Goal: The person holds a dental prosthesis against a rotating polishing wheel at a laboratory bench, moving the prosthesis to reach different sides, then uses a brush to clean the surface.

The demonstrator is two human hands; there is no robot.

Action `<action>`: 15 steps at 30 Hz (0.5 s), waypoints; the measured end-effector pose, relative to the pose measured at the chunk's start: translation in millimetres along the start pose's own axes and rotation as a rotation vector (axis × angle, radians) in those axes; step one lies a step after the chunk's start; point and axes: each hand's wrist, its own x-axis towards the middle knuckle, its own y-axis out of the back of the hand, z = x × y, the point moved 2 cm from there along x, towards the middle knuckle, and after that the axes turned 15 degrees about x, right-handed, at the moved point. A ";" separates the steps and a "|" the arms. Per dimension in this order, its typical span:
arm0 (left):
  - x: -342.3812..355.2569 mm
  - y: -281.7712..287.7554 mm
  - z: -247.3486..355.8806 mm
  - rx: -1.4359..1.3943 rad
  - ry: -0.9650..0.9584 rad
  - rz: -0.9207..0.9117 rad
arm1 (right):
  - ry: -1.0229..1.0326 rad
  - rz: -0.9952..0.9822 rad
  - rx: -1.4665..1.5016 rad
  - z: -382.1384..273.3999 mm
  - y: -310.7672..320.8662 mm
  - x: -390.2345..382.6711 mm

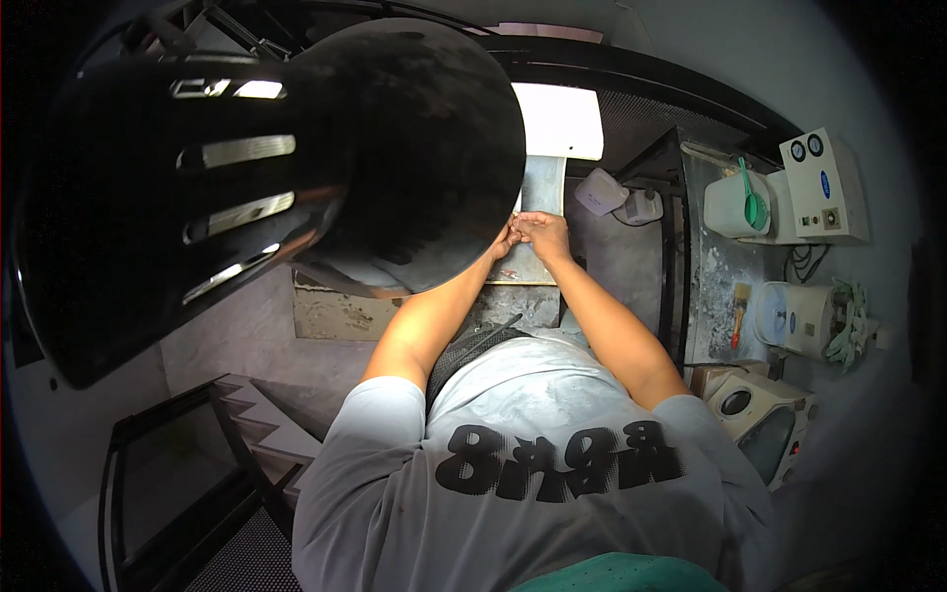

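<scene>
Both forearms reach forward over the grey bench [617,261], and the left hand [503,240] and right hand [545,233] meet fingertip to fingertip over a pale flat plate [541,192] near its far edge; whatever they pinch is too small to tell. A large black lamp shade [296,168] hangs over the left. Along the bench's right edge stand a white tub [730,207] with a green spoon [752,202] and a brush [740,311].

Small workshop or technical lab. Grey, stained bench [612,261] splashed with white plaster-like residue. Right shelf [712,286] holds a white box unit with two gauges [824,187], a white tub [735,205] with a green scoop [752,202], a brush [739,311], a round white machine [794,318]. Big black lamp hood [276,168] hangs overhead.
</scene>
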 end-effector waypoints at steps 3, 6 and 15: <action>18.0 4.1 -8.1 0.003 0.003 -0.039 | 0.003 0.042 -0.107 -8.2 -1.4 -0.2; 20.2 4.1 -8.8 -0.075 -0.003 -0.076 | 0.040 0.039 -0.158 -10.5 -5.9 0.8; 19.6 6.8 -9.4 -0.109 -0.012 0.034 | 0.199 0.086 -0.480 -51.0 -32.0 -22.1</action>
